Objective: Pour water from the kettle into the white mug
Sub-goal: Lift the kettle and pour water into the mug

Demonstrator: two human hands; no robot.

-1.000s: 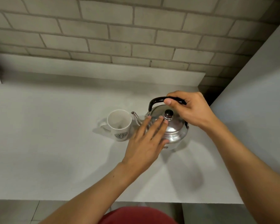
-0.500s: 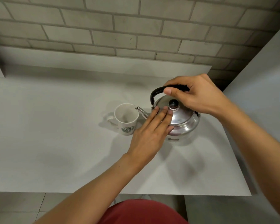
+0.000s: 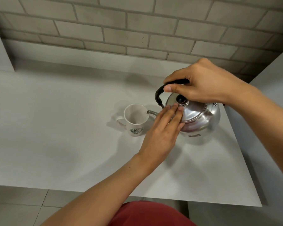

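A shiny steel kettle [image 3: 201, 119] is tilted to the left above the white table [image 3: 55, 128], its thin spout [image 3: 151, 112] reaching over the rim of the white mug [image 3: 135, 123]. My right hand [image 3: 203, 84] grips the kettle's black handle [image 3: 159, 93] from above. Fingers of my left hand [image 3: 162, 132] lie flat on the lid, beside its black knob [image 3: 180, 100]. The mug stands upright, with a green logo facing me and its handle to the left. No water stream is clear to see.
A grey brick wall [image 3: 137, 26] runs behind the table, with a pale ledge below it. A white panel [image 3: 276, 111] rises along the table's right side. The table's front edge [image 3: 72, 191] is near my body, with floor tiles below.
The kettle has lifted off the table and tipped left, bringing its spout over the mug's rim. My left fingers have stayed on the lid and my right hand on the handle.
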